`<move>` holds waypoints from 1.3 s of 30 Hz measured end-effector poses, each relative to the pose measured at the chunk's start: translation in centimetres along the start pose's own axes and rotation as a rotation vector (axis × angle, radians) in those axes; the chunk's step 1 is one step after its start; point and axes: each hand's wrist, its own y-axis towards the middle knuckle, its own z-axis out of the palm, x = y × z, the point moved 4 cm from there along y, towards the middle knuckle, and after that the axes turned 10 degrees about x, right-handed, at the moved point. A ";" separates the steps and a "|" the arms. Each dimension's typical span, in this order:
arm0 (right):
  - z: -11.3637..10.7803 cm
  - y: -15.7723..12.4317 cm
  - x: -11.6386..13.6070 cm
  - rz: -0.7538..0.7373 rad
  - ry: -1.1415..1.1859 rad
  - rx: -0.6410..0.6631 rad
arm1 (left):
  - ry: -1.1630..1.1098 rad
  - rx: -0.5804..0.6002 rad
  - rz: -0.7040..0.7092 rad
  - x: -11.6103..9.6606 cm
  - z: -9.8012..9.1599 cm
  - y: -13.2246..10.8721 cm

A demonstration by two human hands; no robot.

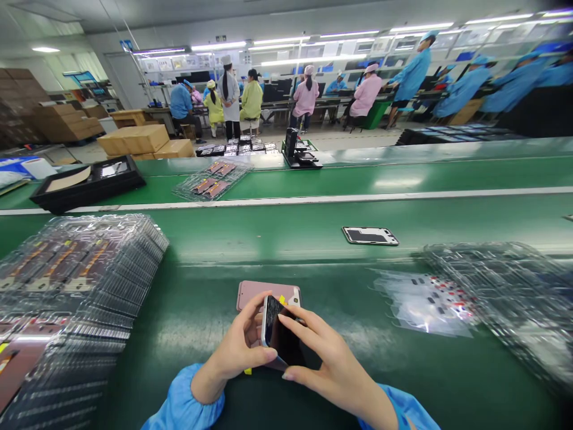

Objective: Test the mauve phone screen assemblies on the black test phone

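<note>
Both my hands hold a dark phone screen panel (pixel 278 331) with a silver edge, tilted up on its side just above the green bench. My left hand (pixel 235 352) grips its left edge, thumb along the bottom. My right hand (pixel 329 364) wraps its right side, fingers curled over the glass. Right behind the panel a pink phone back cover (pixel 264 292) with a yellow tab lies flat on the bench. Light blue sleeves cover both wrists.
A tall stack of clear plastic trays (pixel 76 298) fills the left; more clear trays (pixel 505 292) and peeled film pieces (pixel 425 301) lie right. One phone frame (pixel 370 235) rests on the green conveyor (pixel 313 227). Black trays, cartons and several workers stand beyond.
</note>
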 end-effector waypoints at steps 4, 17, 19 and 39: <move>0.2 -0.1 0.0 0.007 -0.027 0.012 | 0.020 0.011 0.009 0.0 0.0 0.0; 0.0 0.0 0.5 -0.036 -0.072 0.017 | 0.050 0.055 0.054 -0.5 0.4 0.1; -0.1 0.0 0.6 -0.043 -0.065 0.020 | 0.050 0.067 0.061 -0.6 0.4 0.1; -0.4 0.3 1.0 -0.062 0.003 0.065 | 0.103 0.079 0.091 -0.5 0.3 -0.1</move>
